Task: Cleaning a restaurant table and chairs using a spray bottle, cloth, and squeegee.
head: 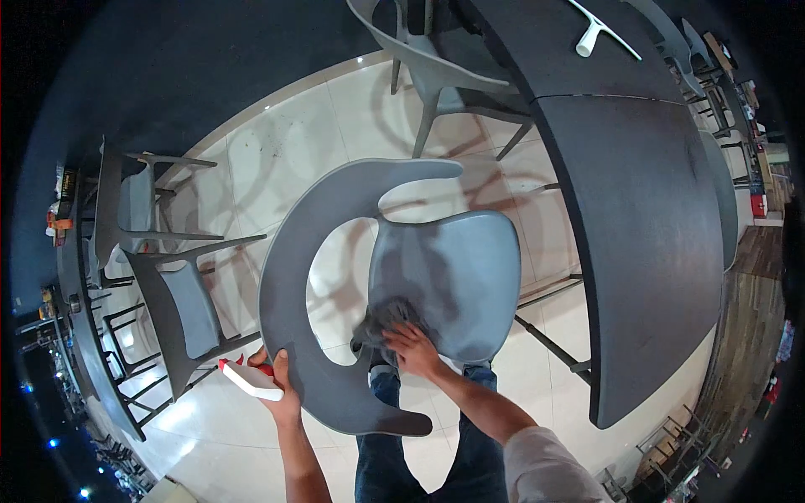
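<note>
A grey plastic armchair [484, 270] with a curved wraparound backrest [283, 251] stands right before me. With my right hand [412, 349] I press a dark grey cloth [390, 317] on the near rear corner of its seat. My left hand [277, 383] holds a spray bottle by its trigger head [251, 379], white with red parts; the bottle's body is hidden below the hand. The thumb of that hand lies against the backrest's outer edge. Beneath the chair's near side show my legs in blue jeans [377, 465].
To the right runs a long dark table [641, 251], with a white forked plastic piece [591, 38] on its far part. Another grey chair [434, 75] stands beyond. Two more chairs [188, 314] stand at the left by another table [82, 320]. Pale tiles [283, 144] meet a dark wall [188, 56].
</note>
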Action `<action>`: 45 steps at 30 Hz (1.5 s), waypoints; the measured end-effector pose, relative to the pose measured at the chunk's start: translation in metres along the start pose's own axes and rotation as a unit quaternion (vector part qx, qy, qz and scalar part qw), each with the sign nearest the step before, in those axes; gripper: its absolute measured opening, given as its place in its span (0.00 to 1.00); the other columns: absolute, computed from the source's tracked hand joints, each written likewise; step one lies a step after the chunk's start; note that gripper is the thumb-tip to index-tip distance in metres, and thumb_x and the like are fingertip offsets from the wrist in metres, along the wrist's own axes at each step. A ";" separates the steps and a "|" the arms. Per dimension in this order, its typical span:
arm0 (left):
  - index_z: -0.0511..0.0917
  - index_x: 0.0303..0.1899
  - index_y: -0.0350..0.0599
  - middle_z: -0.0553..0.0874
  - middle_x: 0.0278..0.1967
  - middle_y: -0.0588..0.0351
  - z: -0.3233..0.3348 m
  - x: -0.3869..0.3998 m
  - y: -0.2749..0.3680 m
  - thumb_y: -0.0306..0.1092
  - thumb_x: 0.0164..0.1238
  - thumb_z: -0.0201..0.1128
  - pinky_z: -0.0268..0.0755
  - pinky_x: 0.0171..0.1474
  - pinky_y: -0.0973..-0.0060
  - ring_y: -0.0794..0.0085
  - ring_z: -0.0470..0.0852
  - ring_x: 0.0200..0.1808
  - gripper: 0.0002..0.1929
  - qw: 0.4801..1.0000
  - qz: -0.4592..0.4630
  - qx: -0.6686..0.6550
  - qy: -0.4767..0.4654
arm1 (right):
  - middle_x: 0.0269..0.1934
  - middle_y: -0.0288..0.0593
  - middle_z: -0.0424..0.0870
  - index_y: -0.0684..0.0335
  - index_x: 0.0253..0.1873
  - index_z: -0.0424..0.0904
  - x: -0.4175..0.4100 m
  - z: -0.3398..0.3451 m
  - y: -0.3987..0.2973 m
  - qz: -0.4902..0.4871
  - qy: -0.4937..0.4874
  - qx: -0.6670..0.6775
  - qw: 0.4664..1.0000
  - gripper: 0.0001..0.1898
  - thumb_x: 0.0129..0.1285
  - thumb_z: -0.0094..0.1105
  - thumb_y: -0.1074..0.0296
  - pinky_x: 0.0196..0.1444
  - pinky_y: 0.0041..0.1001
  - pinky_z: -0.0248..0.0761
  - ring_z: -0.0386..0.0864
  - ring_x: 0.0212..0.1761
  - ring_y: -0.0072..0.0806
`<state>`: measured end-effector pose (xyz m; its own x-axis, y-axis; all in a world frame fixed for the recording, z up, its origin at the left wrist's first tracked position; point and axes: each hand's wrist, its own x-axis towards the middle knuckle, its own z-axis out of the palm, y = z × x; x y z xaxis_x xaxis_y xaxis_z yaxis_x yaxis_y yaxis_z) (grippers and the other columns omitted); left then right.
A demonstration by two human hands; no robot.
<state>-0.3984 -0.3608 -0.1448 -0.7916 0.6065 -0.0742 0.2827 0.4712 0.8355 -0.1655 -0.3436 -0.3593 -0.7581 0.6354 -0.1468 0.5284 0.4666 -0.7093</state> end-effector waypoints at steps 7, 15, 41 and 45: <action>0.71 0.48 0.36 0.71 0.38 0.58 0.004 0.002 0.001 0.32 0.63 0.67 0.62 0.50 0.77 0.73 0.68 0.40 0.17 0.999 0.035 0.009 0.021 | 0.54 0.48 0.81 0.63 0.52 0.80 -0.048 -0.107 0.044 0.255 0.231 0.504 0.792 0.16 0.58 0.55 0.74 0.64 0.32 0.62 0.75 0.59 0.36; 0.71 0.45 0.38 0.68 0.36 0.60 0.003 -0.001 0.008 0.34 0.63 0.68 0.61 0.48 0.78 0.74 0.66 0.37 0.17 0.998 -0.023 0.047 0.030 | 0.75 0.60 0.41 0.50 0.72 0.59 -0.011 -0.143 0.026 0.369 0.239 -0.095 0.893 0.45 0.51 0.64 0.40 0.68 0.66 0.34 0.38 0.75 0.65; 0.73 0.50 0.33 0.78 0.46 0.51 0.011 0.005 0.010 0.31 0.61 0.66 0.67 0.55 0.74 0.69 0.76 0.47 0.19 0.997 0.036 -0.064 0.033 | 0.70 0.56 0.57 0.65 0.53 0.70 -0.043 -0.115 0.116 0.301 0.363 -0.141 0.871 0.24 0.56 0.62 0.56 0.68 0.56 0.50 0.55 0.71 0.58; 0.72 0.50 0.34 0.78 0.45 0.49 0.006 0.000 0.007 0.31 0.60 0.67 0.68 0.53 0.73 0.69 0.76 0.47 0.19 0.983 -0.094 -0.149 -0.044 | 0.69 0.64 0.54 0.69 0.55 0.66 -0.111 -0.025 0.055 0.341 0.468 -0.015 0.815 0.27 0.56 0.63 0.60 0.67 0.59 0.48 0.53 0.71 0.60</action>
<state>-0.3931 -0.3541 -0.1426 -0.7609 0.5860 -0.2786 -0.0457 0.3799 0.9239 -0.0422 -0.3730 -0.3645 0.3321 0.9378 0.1011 0.7251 -0.1853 -0.6632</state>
